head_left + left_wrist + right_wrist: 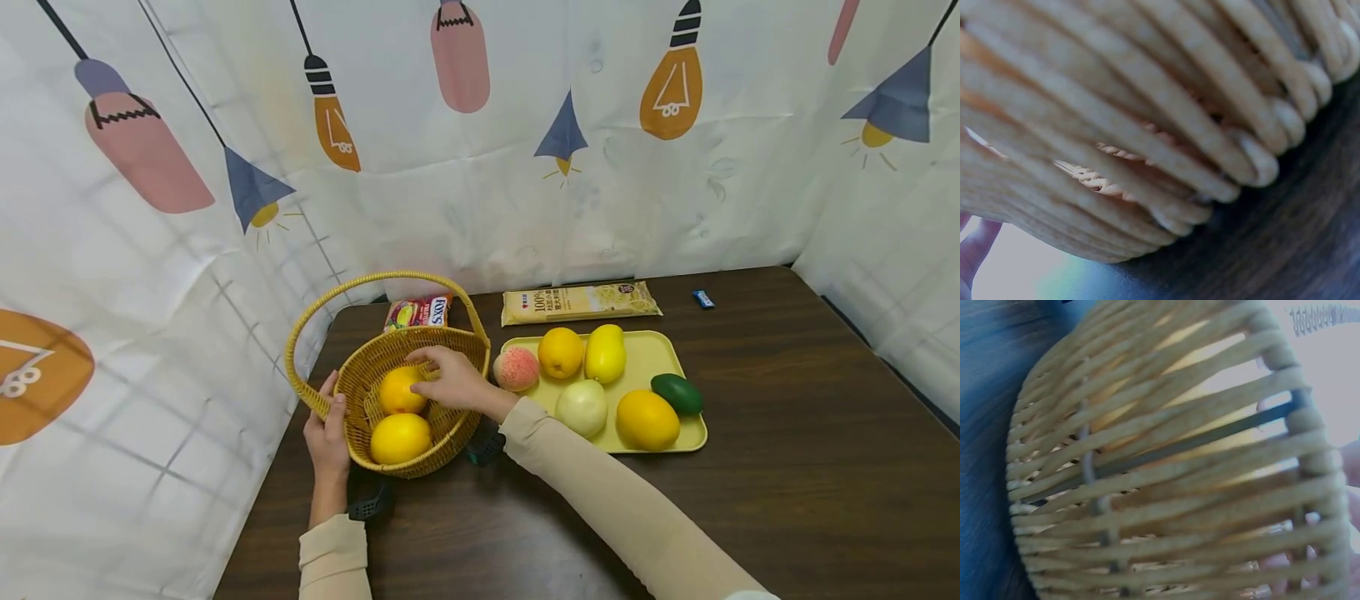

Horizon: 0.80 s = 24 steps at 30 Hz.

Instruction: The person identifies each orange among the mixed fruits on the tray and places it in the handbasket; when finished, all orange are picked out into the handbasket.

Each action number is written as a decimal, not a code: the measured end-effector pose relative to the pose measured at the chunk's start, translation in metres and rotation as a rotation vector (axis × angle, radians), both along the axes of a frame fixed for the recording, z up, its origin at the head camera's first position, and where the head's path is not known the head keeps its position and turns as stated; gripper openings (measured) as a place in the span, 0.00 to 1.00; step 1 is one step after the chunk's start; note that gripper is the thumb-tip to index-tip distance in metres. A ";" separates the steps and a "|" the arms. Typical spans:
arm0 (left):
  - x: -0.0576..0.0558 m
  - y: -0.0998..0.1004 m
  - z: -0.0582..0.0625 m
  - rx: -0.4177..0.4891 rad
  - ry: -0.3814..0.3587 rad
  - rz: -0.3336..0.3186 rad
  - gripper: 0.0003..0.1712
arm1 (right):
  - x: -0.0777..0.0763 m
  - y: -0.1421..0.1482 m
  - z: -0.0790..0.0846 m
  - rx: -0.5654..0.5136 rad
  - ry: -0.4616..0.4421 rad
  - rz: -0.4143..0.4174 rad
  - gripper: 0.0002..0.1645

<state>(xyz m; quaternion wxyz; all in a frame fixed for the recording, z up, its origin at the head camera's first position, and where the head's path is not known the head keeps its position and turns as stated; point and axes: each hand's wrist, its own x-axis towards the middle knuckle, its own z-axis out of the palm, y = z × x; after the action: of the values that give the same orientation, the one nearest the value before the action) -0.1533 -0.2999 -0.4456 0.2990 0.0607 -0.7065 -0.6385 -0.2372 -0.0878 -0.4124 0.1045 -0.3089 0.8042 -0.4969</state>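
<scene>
A yellow wicker basket [450, 454] with a tall hooped handle stands at the left of the table. My left hand [327, 433] grips its left rim beside the handle's foot, thumb over the edge. Over the basket's opening, my right hand [453, 382] reaches in from the right. Its fingers are loosely spread above an orange [397, 392], and the thumb appears to touch that fruit's right side. A yellow fruit [401, 439] lies just in front of the orange. Both wrist views show mostly the basket's woven wall [1147, 112], [1179, 450], close up and blurred.
Right of the basket, a yellow tray [660, 346] holds an orange [561, 352], a pale green fruit [582, 408], a green fruit [677, 394] and other fruit. A peach [516, 369] sits at its left edge. Behind are a noodle packet [581, 302], a red bag [420, 312] and a blue wrapper [703, 299].
</scene>
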 end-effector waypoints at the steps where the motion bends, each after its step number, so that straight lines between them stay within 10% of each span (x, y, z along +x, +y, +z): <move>1: -0.001 -0.001 -0.002 0.000 -0.001 0.000 0.17 | 0.001 0.003 0.000 -0.010 0.006 -0.001 0.27; 24: -0.011 -0.010 -0.021 0.023 0.003 0.028 0.19 | 0.035 0.072 0.007 -0.116 0.087 0.017 0.25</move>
<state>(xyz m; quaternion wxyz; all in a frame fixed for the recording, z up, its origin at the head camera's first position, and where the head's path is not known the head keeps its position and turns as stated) -0.1641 -0.3095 -0.4662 0.3084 0.0730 -0.6976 -0.6426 -0.2019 -0.0155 -0.4059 0.0557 -0.3427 0.7750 -0.5280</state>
